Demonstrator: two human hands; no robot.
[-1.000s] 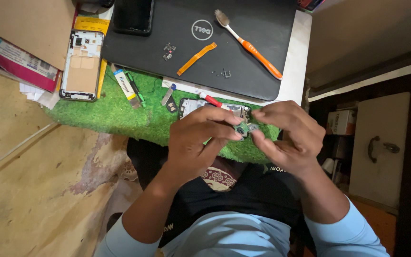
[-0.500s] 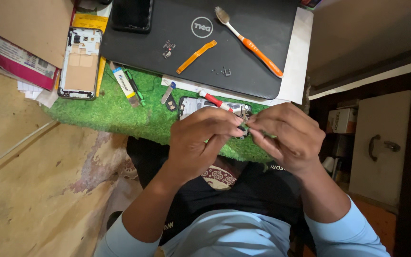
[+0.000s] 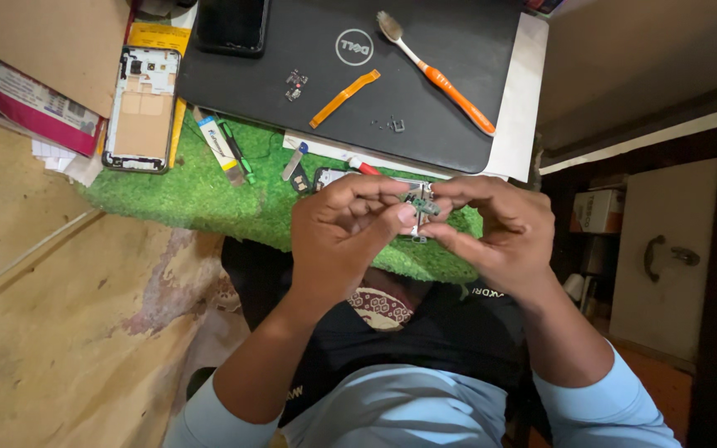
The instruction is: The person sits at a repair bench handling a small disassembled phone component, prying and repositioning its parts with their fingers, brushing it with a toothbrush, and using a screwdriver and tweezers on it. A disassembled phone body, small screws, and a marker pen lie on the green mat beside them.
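Small circuit board [image 3: 419, 205]: pinched between left hand [image 3: 343, 236] and right hand [image 3: 498, 236] above the green mat [image 3: 201, 187]. Risk, as I judge: fingertip slip drops it; squeezing bends it.

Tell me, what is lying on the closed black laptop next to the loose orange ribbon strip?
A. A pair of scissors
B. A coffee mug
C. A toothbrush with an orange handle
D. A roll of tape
C. A toothbrush with an orange handle lies slantwise on the laptop lid, to the right of the orange ribbon strip.
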